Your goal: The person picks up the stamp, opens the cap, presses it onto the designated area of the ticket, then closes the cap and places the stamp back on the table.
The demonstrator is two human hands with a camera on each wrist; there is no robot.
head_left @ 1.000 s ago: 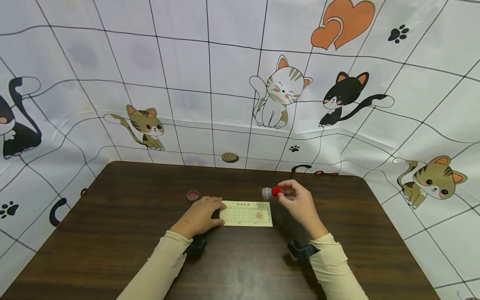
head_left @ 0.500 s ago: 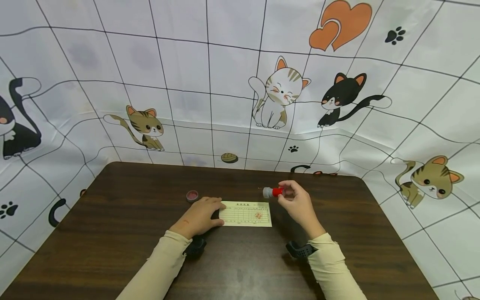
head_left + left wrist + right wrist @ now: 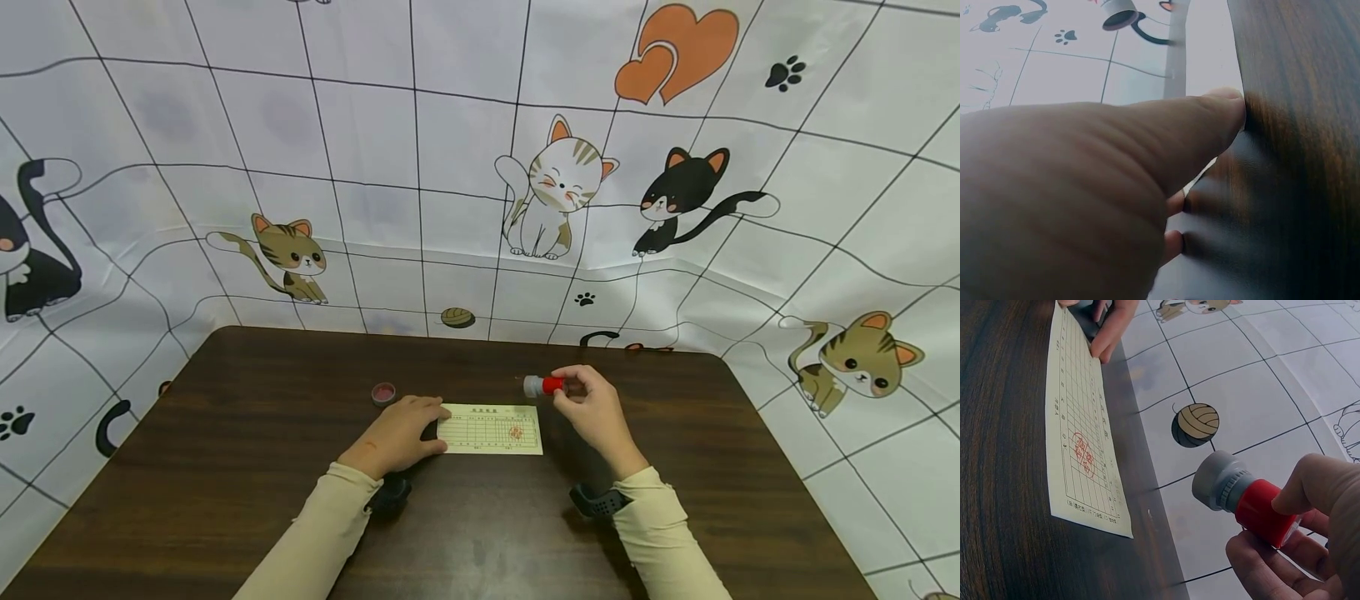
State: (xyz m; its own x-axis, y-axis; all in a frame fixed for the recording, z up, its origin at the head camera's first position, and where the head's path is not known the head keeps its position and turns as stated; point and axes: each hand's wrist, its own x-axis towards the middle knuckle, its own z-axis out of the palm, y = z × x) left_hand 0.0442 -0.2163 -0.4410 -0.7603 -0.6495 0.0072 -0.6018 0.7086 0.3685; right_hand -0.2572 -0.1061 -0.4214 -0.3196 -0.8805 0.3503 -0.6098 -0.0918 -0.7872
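A yellow-green printed form slip [image 3: 487, 429] lies on the table with a red round stamp mark [image 3: 1083, 455] near its right end. My left hand [image 3: 396, 435] presses on the slip's left end, thumb at the near corner and fingertips at the far one. In the left wrist view the straight thumb [image 3: 1197, 122] lies on the paper's edge. Beyond the slip's right end, my right hand [image 3: 600, 414] pinches a red and grey self-inking stamp [image 3: 1266, 509] by its red body. The stamp is tilted sideways, its grey end towards the left, apart from the paper.
A small round ink pad or cap with a dark red inside [image 3: 383, 393] sits on the table just beyond my left hand. The dark wooden table [image 3: 247, 467] ends at a white wall covering [image 3: 360, 217] printed with cats and grid lines.
The head view shifts very slightly. Both hands, the slip and the stamp stay almost where they were.
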